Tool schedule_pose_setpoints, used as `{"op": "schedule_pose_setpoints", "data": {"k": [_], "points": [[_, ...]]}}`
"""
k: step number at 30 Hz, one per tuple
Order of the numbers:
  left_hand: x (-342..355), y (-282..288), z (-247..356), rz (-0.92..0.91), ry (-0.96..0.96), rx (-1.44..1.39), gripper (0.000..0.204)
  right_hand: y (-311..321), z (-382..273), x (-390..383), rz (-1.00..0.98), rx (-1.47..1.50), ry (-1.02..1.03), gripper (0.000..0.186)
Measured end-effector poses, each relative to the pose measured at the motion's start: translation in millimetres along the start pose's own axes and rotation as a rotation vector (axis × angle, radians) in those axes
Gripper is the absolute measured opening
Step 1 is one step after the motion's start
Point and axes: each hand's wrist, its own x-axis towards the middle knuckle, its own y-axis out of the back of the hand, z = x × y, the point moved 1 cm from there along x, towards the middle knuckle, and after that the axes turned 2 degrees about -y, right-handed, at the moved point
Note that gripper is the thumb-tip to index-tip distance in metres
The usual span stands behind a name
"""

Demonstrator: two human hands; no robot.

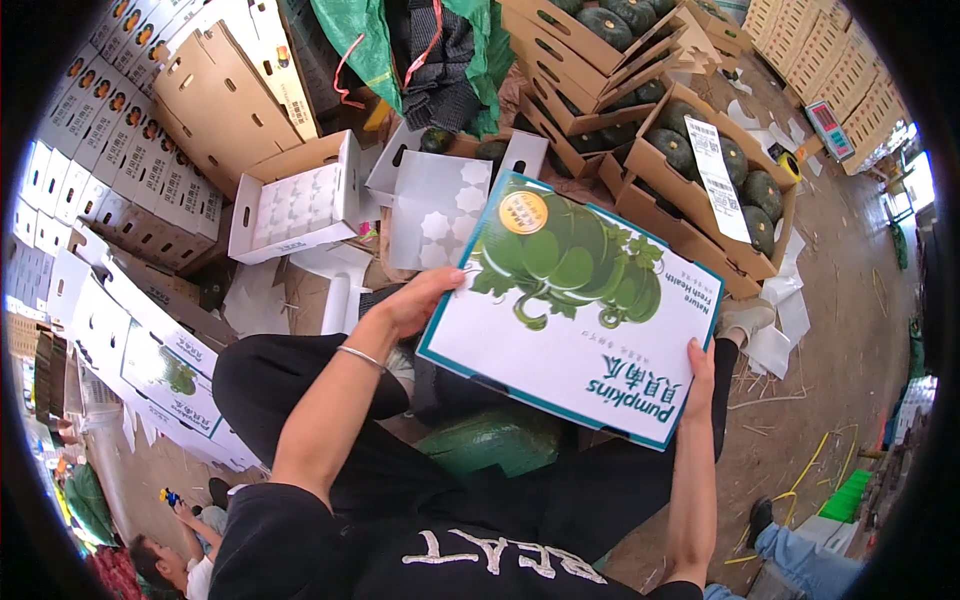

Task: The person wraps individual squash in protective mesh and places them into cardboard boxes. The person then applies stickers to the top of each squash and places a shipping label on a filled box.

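Note:
A white carton lid with a teal edge and printed green pumpkins is held tilted over my lap. My left hand grips its left edge, thumb on top and the other fingers hidden beneath. On the lower right edge, my right hand closes with its thumb on the printed face. Just beyond the lid stands an open white carton with a pale liner that has cut-out shapes. To its left sits another open white carton, also lined. A dark green pumpkin shows behind the nearer liner.
Brown boxes of dark green pumpkins stand at the far right, a printed paper strip across one. Stacked white cartons fill the left. Paper scraps litter the floor. People are at both lower corners.

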Motion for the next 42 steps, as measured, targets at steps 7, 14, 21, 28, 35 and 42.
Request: {"op": "schedule_pose_setpoints", "data": {"k": [7, 14, 21, 28, 35, 42], "points": [[3.0, -4.1, -15.6, 0.149, -0.098, -0.115, 0.062, -0.4, 10.1, -8.5, 0.07, -0.033, -0.032, 0.065], [72.0, -28.3, 41.5, 0.325, -0.369, 0.082, 0.052, 32.1, 4.3, 53.8, -0.029, 0.089, -0.052, 0.061], [147.5, 17.7, 34.9, 0.024, -0.188, -0.231, 0.055, 46.3, 47.6, 100.6, -0.055, 0.358, -0.078, 0.06], [156.3, 25.5, 21.3, 0.064, -0.295, -0.175, 0.05, 46.9, 47.9, 96.5, 0.022, 0.25, 0.028, 0.058], [151.7, 69.3, 14.8, 0.634, -0.506, 0.772, 0.048, 96.8, 60.8, 94.1, 0.304, -0.535, -0.03, 0.053], [92.0, -75.3, 29.7, 0.415, -0.679, 2.123, 0.053, -8.5, -10.0, 38.4, 0.16, -1.784, 0.605, 0.062]]}}
